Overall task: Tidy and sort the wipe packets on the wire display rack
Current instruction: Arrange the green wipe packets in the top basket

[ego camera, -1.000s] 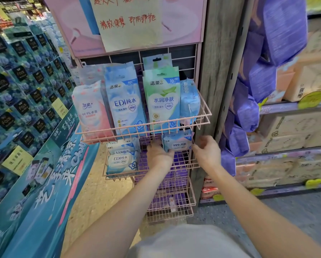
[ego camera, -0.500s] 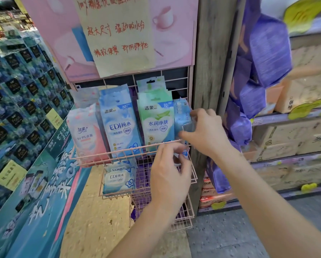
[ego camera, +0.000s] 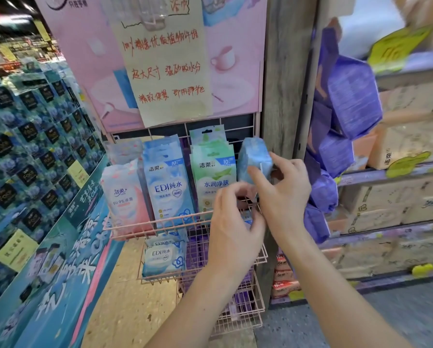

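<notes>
A blue wipe packet (ego camera: 254, 159) stands tilted at the right end of the pink wire rack's (ego camera: 160, 226) top basket, just beside the green packets (ego camera: 214, 177). The right hand (ego camera: 283, 194) touches its lower edge with spread fingers; whether it grips is unclear. The left hand (ego camera: 233, 222) curls half-closed at the basket front, its hold hidden.

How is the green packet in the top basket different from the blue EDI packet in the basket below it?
The green packet stands upright in the top basket; the lower blue EDI packet lies on its long side in the middle basket. The green one is tall and narrow, the blue one short and wide. The left hand partly covers the green packet; the blue one is fully visible. Both face forward.
</notes>
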Available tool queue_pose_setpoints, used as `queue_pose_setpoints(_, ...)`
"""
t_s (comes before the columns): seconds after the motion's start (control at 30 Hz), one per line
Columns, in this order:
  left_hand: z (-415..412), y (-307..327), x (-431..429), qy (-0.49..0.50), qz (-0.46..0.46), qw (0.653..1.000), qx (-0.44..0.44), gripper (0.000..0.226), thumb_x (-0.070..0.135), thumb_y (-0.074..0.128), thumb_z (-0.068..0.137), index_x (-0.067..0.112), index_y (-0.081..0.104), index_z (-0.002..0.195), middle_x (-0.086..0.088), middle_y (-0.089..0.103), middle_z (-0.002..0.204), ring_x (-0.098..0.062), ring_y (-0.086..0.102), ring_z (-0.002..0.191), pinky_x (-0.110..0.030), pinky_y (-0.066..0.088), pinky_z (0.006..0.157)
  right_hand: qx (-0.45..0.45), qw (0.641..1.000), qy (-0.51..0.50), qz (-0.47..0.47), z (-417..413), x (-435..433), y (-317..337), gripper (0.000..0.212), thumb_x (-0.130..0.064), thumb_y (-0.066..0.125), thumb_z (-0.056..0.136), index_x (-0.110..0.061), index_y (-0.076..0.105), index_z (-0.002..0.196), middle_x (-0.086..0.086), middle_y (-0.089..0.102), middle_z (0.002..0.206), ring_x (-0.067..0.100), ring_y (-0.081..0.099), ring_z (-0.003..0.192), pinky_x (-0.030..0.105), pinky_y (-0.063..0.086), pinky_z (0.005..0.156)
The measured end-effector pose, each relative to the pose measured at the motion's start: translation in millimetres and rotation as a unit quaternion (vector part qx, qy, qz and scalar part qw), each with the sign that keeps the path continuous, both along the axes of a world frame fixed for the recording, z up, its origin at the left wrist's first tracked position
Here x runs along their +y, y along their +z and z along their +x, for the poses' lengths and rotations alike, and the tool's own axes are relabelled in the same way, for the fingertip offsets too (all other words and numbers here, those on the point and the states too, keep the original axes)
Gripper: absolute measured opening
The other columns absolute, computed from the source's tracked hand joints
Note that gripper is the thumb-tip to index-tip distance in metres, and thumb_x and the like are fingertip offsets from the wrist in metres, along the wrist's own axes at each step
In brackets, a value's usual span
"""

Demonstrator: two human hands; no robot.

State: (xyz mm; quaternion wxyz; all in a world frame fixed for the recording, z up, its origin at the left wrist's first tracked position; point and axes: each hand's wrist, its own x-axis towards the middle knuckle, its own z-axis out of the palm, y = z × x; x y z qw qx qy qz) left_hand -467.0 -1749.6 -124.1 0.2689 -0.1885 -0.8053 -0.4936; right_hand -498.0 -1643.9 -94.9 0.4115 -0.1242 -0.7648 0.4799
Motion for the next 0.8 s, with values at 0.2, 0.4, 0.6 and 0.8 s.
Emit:
queue_pose_setpoints(0.2,5,24,6,-0.034,-0.043,0.998,0.020,0.096,0.017,0.087,0.076,0.015,0.035,0.156,-0.002,0.038,0.155,-0.014,0.040,0.147,-0.024,0.035,0.120,0.092,0.996,-0.009,-0.007,54,3,26,0.041,-0.027,0.084,0.081,-0.015,0.074,0.120,0.004,0.056,0.098,0.009,0.059,0.087,0.010,0.046,0.079)
queue_pose_setpoints(0.4,33,14,13,-0.173,0.240,0.941,-0.163,0.076,0.015,0.087,0.069,0.018,0.051,0.137,0.007,0.074,0.119,-0.008,0.073,0.102,-0.023,0.059,0.083,0.121,0.984,0.124,0.044,96,15,9,0.043,-0.028,0.065,0.089,-0.015,0.066,0.130,0.003,0.063,0.120,0.020,0.062,0.115,0.024,0.046,0.099)
queue_pose_setpoints(0.6,50,-11,13,-0.251,0.310,0.890,-0.223,0.069,-0.006,0.067,0.071,0.014,0.046,0.134,0.006,0.075,0.113,-0.001,0.071,0.097,-0.018,0.057,0.080,-0.044,0.916,0.247,-0.313,105,51,-16,0.060,-0.023,0.073,0.069,-0.020,0.063,0.128,0.004,0.075,0.115,0.025,0.070,0.111,0.029,0.056,0.085)
queue_pose_setpoints(0.8,53,-37,-3,-0.254,0.294,0.875,-0.289,0.079,0.022,0.077,0.062,0.021,0.035,0.129,0.016,0.077,0.111,-0.001,0.072,0.102,-0.021,0.057,0.085,-0.083,0.907,0.257,-0.324,111,63,-31,0.038,-0.002,0.070,0.087,-0.011,0.065,0.124,0.004,0.079,0.102,0.015,0.074,0.088,0.024,0.058,0.072)
